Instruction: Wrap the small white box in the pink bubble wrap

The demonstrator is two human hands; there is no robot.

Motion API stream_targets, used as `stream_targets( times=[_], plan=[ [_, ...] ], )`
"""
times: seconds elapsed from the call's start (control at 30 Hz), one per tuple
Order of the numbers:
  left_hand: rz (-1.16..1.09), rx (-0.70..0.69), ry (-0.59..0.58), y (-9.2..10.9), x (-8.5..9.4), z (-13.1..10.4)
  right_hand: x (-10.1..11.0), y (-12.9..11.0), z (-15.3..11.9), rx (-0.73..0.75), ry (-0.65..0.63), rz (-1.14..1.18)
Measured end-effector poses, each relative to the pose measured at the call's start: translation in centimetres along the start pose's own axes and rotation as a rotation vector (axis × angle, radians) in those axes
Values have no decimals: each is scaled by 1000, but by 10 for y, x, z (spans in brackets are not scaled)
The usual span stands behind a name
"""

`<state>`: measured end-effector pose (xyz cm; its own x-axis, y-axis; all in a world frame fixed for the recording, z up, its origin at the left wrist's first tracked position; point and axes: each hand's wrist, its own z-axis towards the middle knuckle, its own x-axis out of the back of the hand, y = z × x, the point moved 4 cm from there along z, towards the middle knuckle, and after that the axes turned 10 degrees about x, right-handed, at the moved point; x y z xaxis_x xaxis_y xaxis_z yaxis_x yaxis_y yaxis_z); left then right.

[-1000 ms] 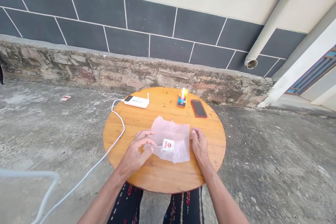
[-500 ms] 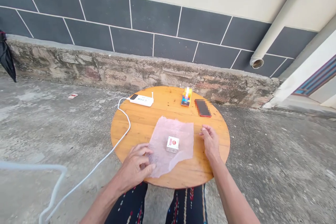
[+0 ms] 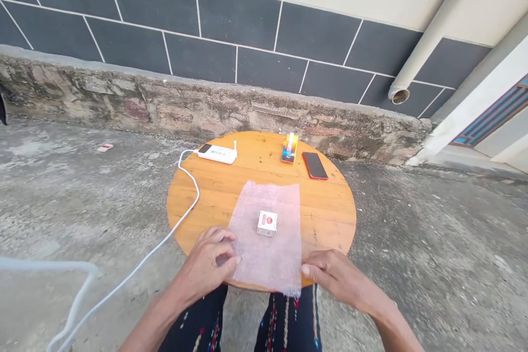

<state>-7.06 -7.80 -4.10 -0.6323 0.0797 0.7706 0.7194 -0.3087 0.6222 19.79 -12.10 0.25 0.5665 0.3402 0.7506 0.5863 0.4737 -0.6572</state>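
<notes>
A sheet of pinkish, see-through bubble wrap (image 3: 284, 253) lies spread over a round wooden table, its near edge reaching past the rim. On its middle stands a small white box (image 3: 268, 221) with red print on top. My left hand (image 3: 212, 256) rests at the sheet's left edge, fingers bent, with a gap between thumb and forefinger. Over on the near right side, my right hand (image 3: 330, 275) pinches the edge of the bubble wrap between thumb and fingers; its fingertips are partly hidden.
Along the far side of the table (image 3: 190, 231) are a white power strip (image 3: 218, 153) with a white cord (image 3: 165, 247), a yellow-and-blue tape dispenser (image 3: 289, 148) and a red-edged phone (image 3: 315, 165). Behind stands a wall with a stone base (image 3: 185, 104). My knees are under the near rim.
My right hand has come down toward me from beside the sheet to its near right edge and grips it. The near right part, folded before, is now spread flat. My left hand stays at the left edge.
</notes>
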Motion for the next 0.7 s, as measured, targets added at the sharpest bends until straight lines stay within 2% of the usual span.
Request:
stream_targets(
  times=[0.07,0.2,0.27,0.33,0.53,0.7],
  plan=[
    [-16,51,39,-1,5,6,3,10,-4,-57,23,-56],
    [73,202,148,-7,9,23,13,25,7,-223,224,-155],
    [141,258,144,-6,6,31,13,32,20,-282,302,-202],
    [212,287,125,-2,1,38,8,40,36,-322,327,-248],
    [316,291,97,8,-14,52,-6,54,67,-328,365,-398],
    [243,289,186,1,-14,64,-2,62,76,-279,435,-423]
  ],
)
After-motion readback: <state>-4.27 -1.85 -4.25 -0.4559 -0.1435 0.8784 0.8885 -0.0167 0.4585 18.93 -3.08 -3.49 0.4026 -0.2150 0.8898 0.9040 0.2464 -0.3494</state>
